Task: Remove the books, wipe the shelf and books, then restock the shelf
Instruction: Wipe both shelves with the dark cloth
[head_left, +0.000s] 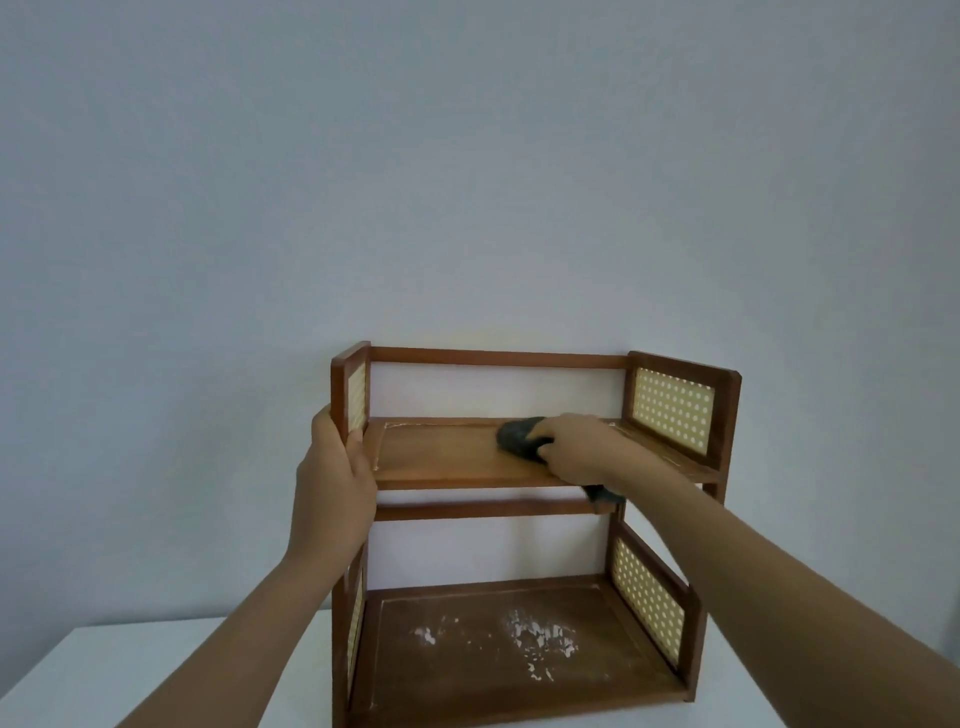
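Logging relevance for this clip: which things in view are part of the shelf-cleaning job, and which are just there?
Part of the job:
- wooden shelf unit, no books on it
- upper shelf board, being wiped
- dark cloth held in the right hand
- left hand gripping the unit's left side panel
- lower shelf board with white flecks

Just there:
- white table
- plain wall

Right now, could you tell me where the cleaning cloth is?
The dark cloth lies on the shelf's upper board, right of centre, gripped by the right hand.
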